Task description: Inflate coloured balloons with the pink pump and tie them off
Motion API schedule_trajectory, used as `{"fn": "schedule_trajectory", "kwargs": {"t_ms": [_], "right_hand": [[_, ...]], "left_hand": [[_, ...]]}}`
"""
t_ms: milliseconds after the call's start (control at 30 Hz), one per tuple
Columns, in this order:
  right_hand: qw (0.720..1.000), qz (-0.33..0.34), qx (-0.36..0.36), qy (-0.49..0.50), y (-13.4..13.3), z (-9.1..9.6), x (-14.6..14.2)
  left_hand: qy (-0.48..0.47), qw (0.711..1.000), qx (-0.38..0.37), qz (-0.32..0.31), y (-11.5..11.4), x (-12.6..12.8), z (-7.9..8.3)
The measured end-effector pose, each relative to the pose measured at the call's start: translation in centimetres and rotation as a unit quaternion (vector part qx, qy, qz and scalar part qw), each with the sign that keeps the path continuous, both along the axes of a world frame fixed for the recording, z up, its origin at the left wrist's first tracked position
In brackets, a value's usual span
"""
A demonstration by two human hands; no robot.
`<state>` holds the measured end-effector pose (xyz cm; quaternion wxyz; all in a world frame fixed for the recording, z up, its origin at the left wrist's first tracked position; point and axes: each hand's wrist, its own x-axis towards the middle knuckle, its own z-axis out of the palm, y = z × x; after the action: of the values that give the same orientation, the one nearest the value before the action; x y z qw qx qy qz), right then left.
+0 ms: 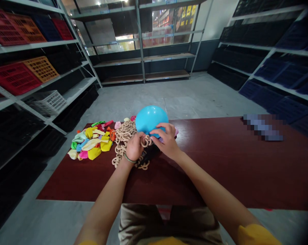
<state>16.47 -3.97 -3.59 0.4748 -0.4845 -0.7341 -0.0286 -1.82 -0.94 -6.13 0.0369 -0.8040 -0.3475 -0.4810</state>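
Head view: beige chain point(124, 134) is pinched by the left hand point(135, 146), fingers closed; the right hand's point(168, 140) fingers are curled, their closure and hold undeterminable; the blue balloon point(151, 117) is seen just beyond both hands' fingers.

1) You wear the one camera on your head, above your lap point(133, 221), and it looks forward and down
2) It faces across the table point(220, 163), with your left hand point(135, 146) and right hand point(167, 139) near mid-view
3) Your forearms point(210, 182), running up from the bottom, come closer to it than the hands
4) Farthest from you, along the top, stands the back shelving point(169, 58), between a left rack point(80, 44) and a right rack point(261, 64)
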Motion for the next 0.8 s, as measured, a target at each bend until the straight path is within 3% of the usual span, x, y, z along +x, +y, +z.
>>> {"fn": "schedule_trajectory", "kwargs": {"t_ms": [367, 800], "right_hand": [[0.999, 0.013, -0.038, -0.016, 0.44, 0.07, 0.26], [0.998, -0.005, -0.010, -0.067, 0.07, 0.28, 0.52]], "left_hand": [[-0.007, 0.999, 0.005, -0.035, 0.03, 0.05, 0.08], [-0.009, 0.999, 0.012, -0.038, 0.43, -0.19, 0.36]]}}
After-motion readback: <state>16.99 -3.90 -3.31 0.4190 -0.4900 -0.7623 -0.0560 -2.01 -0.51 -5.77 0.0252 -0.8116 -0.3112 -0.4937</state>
